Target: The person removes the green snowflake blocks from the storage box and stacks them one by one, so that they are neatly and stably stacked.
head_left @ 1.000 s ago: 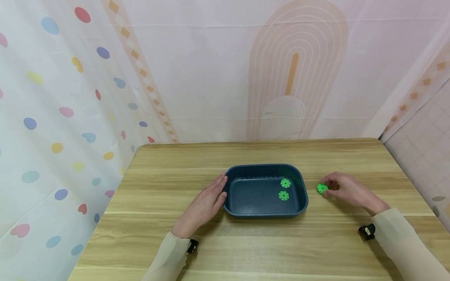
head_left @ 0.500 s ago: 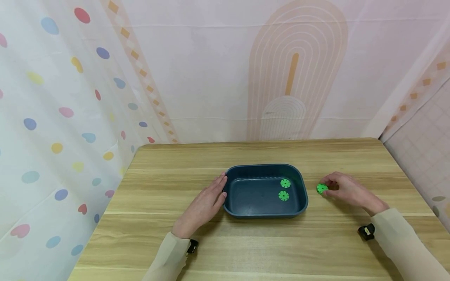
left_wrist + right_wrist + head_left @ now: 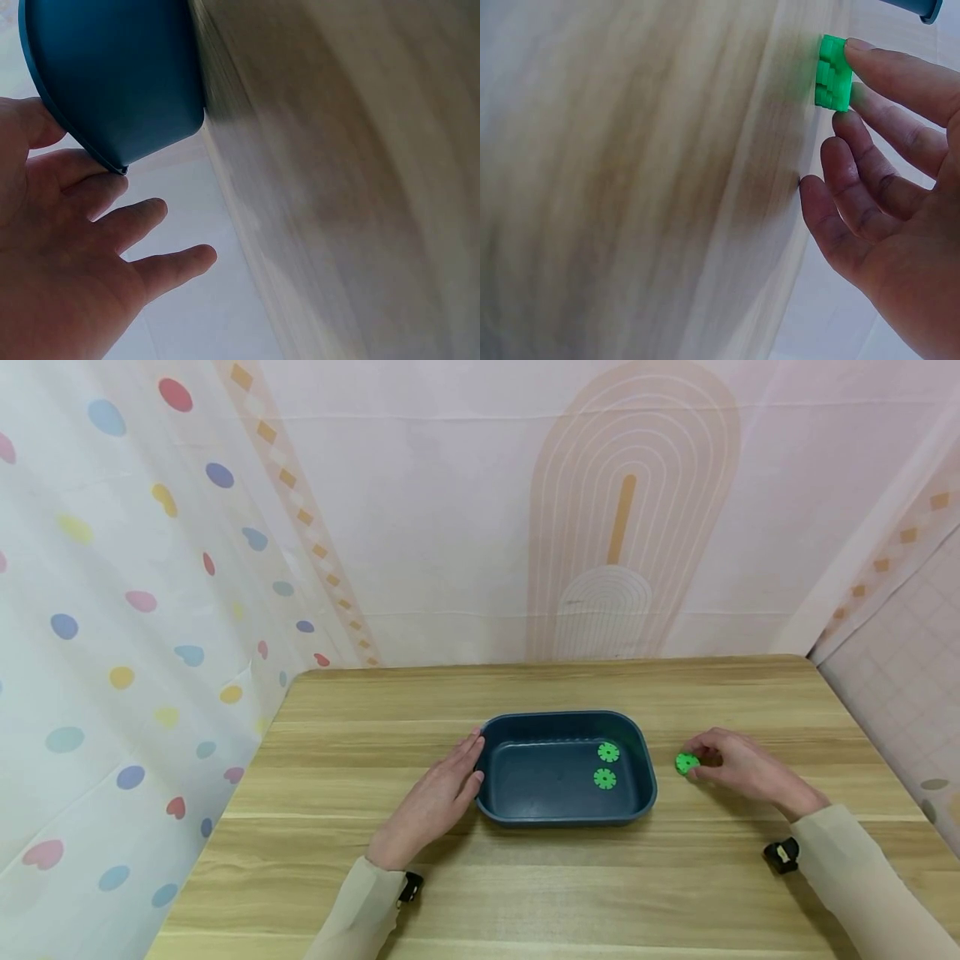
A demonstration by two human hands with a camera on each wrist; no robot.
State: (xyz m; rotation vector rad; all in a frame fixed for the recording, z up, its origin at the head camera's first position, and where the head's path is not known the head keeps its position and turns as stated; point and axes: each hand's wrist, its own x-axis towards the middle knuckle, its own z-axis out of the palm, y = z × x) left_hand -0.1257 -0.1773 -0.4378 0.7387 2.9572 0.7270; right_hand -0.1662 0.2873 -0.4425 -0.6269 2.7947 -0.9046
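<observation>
The person's left hand (image 3: 429, 808) outstretched, right hand (image 3: 750, 770) pinching
Left fingers (image 3: 458, 763) reach forward, nearly straight; right thumb (image 3: 907, 79) sits opposite the forefinger (image 3: 904, 131).

The tub (image 3: 525, 781) and discs (image 3: 683, 766) are smooth, probably plastic.

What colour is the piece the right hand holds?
The piece is bright green, clearest in the right wrist view.

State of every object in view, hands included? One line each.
Blue bin: upright on the table, holding two discs
Far green disc: flat inside, right part
Near green disc: flat inside, apart from the other
Held green piece: pinched, outside the bin; table contact unclear
Left hand: extended, touching bin's left end
Right hand: pinching green piece
</observation>
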